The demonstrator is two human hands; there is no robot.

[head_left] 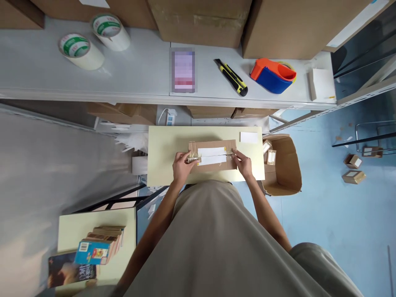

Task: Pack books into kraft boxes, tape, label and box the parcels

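Here, between the left hand (183,167) and the right hand (243,164), lies a long brown cardboard box (213,161) — slightly parted fingers touch its ends; whether they clamp, I cannot tell. Beyond the fingertips — a slim yellow-and-black plastic utility knife (232,78).

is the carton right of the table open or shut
Open: the carton has nothing over its top; small boxes show inside.

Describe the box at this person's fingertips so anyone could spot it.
Start at the pale yellow table in front of the person. On it lies a low brown box between the left hand and right hand. Unlike the big open carton to its right, it bears a white label on top.
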